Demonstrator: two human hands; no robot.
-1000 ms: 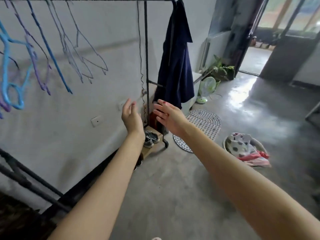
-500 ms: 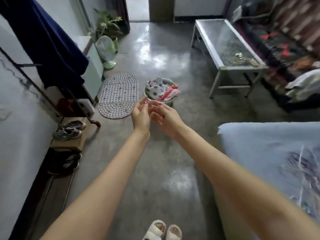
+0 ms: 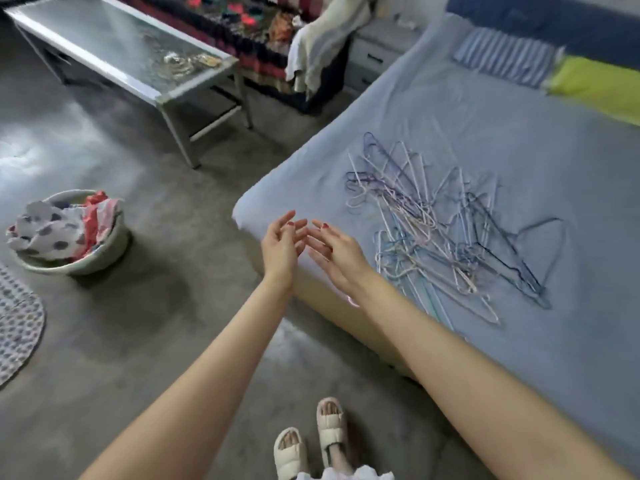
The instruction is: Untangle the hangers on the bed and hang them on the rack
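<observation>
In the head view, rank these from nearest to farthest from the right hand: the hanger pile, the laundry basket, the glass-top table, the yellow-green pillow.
From the right hand:
1. Hanger pile, just to its right on the bed.
2. Laundry basket, on the floor far left.
3. Glass-top table at upper left and yellow-green pillow at the bed's far right: too close to call.

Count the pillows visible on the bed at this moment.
2: a striped pillow at the bed's far end, and a yellow-green pillow right beside it. Others may lie out of frame.
</observation>
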